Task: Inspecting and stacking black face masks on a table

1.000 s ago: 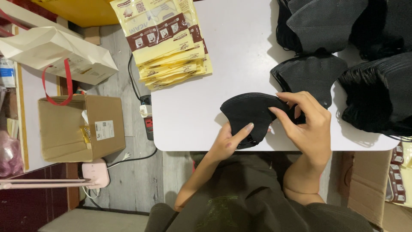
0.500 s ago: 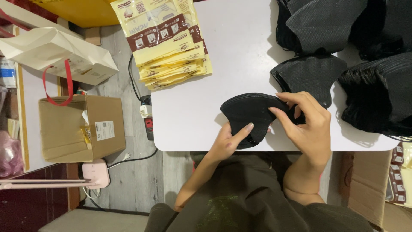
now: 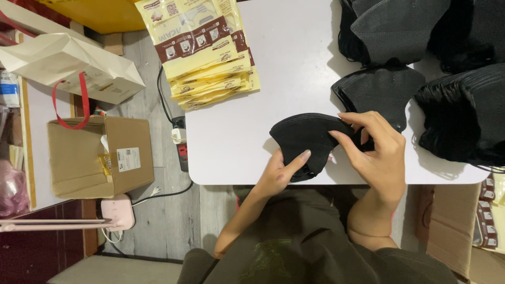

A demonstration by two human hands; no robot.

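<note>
Basically nothing moved since a second ago: both hands still pinch the same black mask [image 3: 307,142] at the white table's [image 3: 236,137] near edge, left hand [image 3: 279,173] underneath, right hand [image 3: 376,152] closed on its right end.

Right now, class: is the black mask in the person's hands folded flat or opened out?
Folded flat. The black mask shows one curved, closed outline lying against the white table, pinched between the left hand and right hand.
</note>
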